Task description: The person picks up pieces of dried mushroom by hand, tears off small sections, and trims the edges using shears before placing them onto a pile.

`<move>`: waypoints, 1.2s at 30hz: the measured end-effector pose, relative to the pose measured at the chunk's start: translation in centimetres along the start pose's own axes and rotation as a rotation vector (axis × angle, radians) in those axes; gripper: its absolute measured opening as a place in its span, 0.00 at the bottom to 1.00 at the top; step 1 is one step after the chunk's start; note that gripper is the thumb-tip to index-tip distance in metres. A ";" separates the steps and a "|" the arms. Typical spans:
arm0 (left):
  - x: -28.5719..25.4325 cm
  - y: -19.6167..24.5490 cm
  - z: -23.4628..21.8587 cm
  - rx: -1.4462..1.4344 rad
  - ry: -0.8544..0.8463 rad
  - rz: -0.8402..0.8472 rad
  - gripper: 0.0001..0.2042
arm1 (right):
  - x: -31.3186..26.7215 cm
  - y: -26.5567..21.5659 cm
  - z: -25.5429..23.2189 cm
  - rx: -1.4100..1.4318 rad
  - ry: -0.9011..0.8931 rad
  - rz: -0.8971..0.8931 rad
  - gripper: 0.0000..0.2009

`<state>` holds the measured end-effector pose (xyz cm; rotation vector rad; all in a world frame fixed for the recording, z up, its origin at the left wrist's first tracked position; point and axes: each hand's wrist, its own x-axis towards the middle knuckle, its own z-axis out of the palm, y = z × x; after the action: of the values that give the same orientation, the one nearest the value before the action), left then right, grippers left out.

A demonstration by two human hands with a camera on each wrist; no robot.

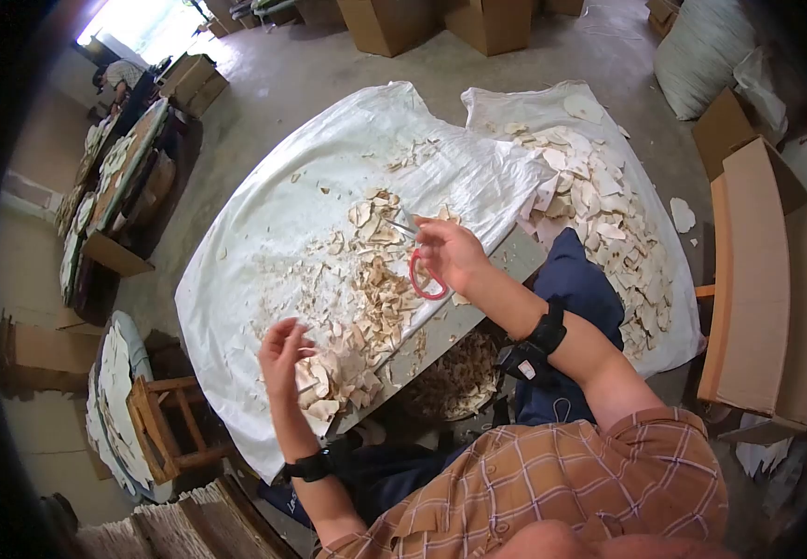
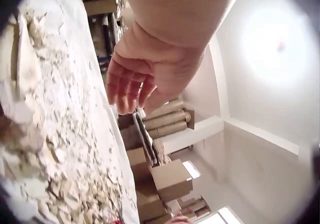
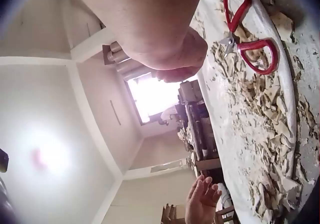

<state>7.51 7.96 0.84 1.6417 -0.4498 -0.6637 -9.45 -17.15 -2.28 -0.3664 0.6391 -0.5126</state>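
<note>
A pair of scissors with red handles [image 3: 258, 51] lies on the white cloth [image 1: 264, 200], blades spread apart. In the head view my right hand [image 1: 454, 253], fingers loosely bent, partly covers these scissors. The right wrist view shows the hand [image 3: 186, 59] apart from them, its fingertips hidden. My left hand [image 1: 282, 359] hovers over a heap of pale dried slices [image 1: 343, 377], fingers relaxed and nothing between them. Brownish trimmings [image 1: 380, 298] are strewn between the two hands.
A large pile of pale slices [image 1: 608, 214] covers the cloth at right. Below the board's near edge [image 1: 422, 345] sit more scraps [image 1: 459, 377]. A long cardboard box [image 1: 748, 289] stands at right; a wooden stool [image 1: 175, 424] at left. Another person [image 1: 124, 79] bends far left.
</note>
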 end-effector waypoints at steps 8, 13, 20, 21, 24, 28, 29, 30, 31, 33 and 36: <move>-0.2 -1.3 -9.7 0.762 -0.020 -0.094 0.13 | -0.6 1.1 0.4 -0.211 -0.254 0.150 0.09; -0.1 -3.5 -9.1 1.053 -0.350 -0.150 0.18 | -1.0 2.4 1.0 -0.240 -0.243 0.181 0.09; 0.2 -3.8 -5.9 1.488 -0.308 -0.092 0.28 | -1.3 2.8 1.0 -0.320 -0.227 0.175 0.09; 0.4 -3.9 -5.9 1.533 -0.308 -0.121 0.30 | -1.4 2.8 1.1 -0.323 -0.224 0.171 0.09; 1.0 -5.3 -7.0 1.377 -0.173 -0.162 0.31 | -1.7 2.6 1.3 -0.328 -0.242 0.164 0.10; 0.7 -3.3 -6.8 1.381 -0.143 -0.220 0.35 | -1.5 2.9 1.2 -0.320 -0.248 0.162 0.10; 0.8 -3.0 -6.7 1.383 -0.148 -0.217 0.35 | -1.5 3.0 1.3 -0.317 -0.244 0.159 0.10; 0.9 -2.9 -6.6 1.353 -0.068 -0.144 0.34 | -1.5 3.1 1.2 -0.333 -0.231 0.167 0.10; 1.0 -2.9 -6.5 1.319 0.012 -0.070 0.34 | -1.5 3.3 1.3 -0.349 -0.219 0.175 0.10; 1.4 -2.9 -6.0 1.303 0.044 0.039 0.34 | -1.7 3.7 1.3 -0.327 -0.252 0.178 0.09; 1.5 -1.5 -3.8 0.898 0.026 0.477 0.37 | -2.6 4.4 2.2 -0.649 -0.331 0.175 0.11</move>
<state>11.01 10.17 -0.55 2.2431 -1.1928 -0.0504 -8.34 -11.74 -1.51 -0.9761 0.4952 -0.0571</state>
